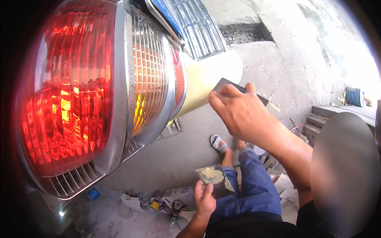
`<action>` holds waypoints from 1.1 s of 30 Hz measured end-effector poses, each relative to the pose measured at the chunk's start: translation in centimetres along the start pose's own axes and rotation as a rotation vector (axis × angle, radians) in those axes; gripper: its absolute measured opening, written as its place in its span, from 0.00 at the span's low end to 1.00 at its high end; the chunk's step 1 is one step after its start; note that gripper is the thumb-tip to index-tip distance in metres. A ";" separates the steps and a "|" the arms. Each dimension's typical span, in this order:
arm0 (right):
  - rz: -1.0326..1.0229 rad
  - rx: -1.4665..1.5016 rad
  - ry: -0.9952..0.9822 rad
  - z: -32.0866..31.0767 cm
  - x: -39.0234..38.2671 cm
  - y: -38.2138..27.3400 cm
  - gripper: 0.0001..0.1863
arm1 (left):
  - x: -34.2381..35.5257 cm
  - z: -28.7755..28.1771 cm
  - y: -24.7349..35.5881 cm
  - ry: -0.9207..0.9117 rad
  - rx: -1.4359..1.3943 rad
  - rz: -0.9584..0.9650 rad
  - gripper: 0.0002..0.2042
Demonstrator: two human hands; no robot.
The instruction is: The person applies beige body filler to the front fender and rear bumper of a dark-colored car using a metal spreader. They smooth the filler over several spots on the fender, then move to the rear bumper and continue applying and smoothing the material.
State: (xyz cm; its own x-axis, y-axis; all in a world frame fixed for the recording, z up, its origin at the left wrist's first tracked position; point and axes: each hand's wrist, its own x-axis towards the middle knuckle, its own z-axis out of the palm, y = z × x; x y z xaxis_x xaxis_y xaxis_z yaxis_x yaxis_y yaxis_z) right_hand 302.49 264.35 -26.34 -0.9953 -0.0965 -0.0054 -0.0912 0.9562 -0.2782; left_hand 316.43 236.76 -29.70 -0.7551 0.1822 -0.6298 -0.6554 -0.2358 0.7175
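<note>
Right hand (242, 113) fingers press flat the dark sanding sheet (228, 84) on the cream car panel (200, 85); keep pressure even. Left hand (204, 198) fingers pinch a putty-smeared board (214, 176).

The head camera looks steeply down, very close beside a red tail lamp (67, 95).

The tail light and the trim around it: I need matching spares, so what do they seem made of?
The tail light looks like glossy red translucent plastic, ribbed and glowing. The trim around it seems chromed, bright and mirror-like; metal or plated plastic, cannot tell.
</note>
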 end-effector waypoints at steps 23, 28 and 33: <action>0.274 0.076 0.279 6.9 -4.0 -4.1 0.25 | -0.3 -0.9 -0.2 0.018 0.034 -0.003 0.13; 0.293 0.137 0.339 6.1 -2.7 -4.5 0.25 | 0.0 -2.1 -0.5 0.009 0.072 0.003 0.15; 0.317 0.109 0.396 7.9 -2.6 -4.9 0.27 | 0.1 -1.4 0.2 0.018 0.069 -0.025 0.13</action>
State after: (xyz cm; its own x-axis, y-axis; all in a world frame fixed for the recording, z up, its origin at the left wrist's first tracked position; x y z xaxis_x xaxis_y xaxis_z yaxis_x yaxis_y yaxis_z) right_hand 305.79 257.75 -32.51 -0.9113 0.3254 0.2524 0.1997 0.8852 -0.4201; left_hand 316.23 235.46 -30.07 -0.7383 0.1703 -0.6526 -0.6743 -0.1648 0.7198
